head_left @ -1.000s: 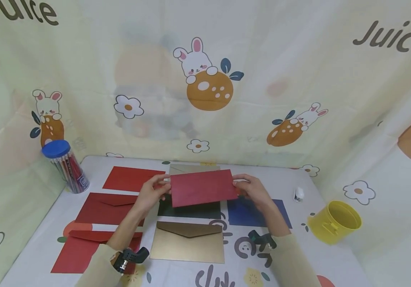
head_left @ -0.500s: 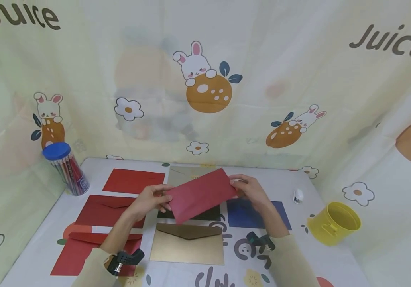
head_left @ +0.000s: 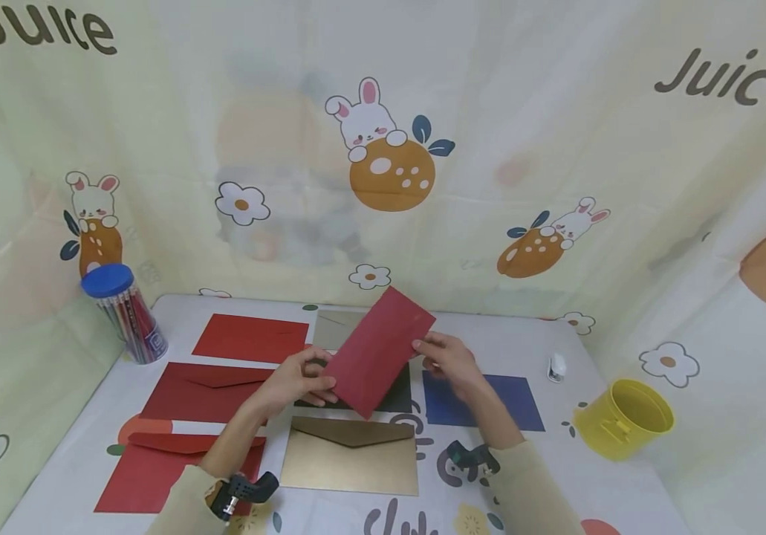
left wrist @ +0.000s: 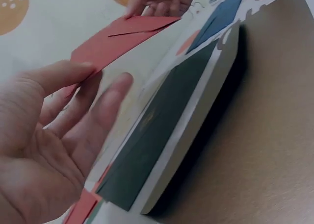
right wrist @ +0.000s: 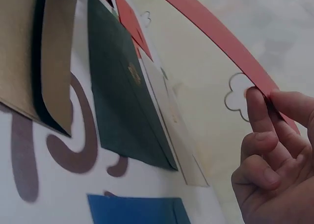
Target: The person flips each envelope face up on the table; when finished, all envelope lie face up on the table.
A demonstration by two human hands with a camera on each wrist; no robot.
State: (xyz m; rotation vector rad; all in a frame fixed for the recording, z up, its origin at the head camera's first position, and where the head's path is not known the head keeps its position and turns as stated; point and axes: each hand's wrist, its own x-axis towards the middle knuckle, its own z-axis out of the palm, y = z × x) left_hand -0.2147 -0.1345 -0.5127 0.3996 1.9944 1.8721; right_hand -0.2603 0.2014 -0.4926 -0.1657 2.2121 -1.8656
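Observation:
A red envelope (head_left: 379,353) is held up over the middle of the table, tilted steeply with its upper end leaning right. My left hand (head_left: 302,379) pinches its lower left edge between thumb and fingers; the left wrist view shows the thumb on top of the envelope (left wrist: 117,40). On the opposite edge, my right hand (head_left: 448,362) pinches it, fingertips meeting at the rim in the right wrist view. Beneath it lies a dark green envelope (head_left: 396,394), partly covered. A gold envelope (head_left: 352,464) with its brown flap raised lies nearer me, and a pale grey envelope (head_left: 336,327) lies behind.
Several red envelopes (head_left: 205,390) lie in a column at left. A blue envelope (head_left: 510,401) is under my right forearm. A blue-lidded jar of pencils (head_left: 131,319) stands back left; a small white object (head_left: 556,366) and a yellow bucket (head_left: 613,427) are at right.
The red envelope has turned from nearly level to steeply tilted, its right end rising. My right hand has moved slightly left, my left hand slightly right and down.

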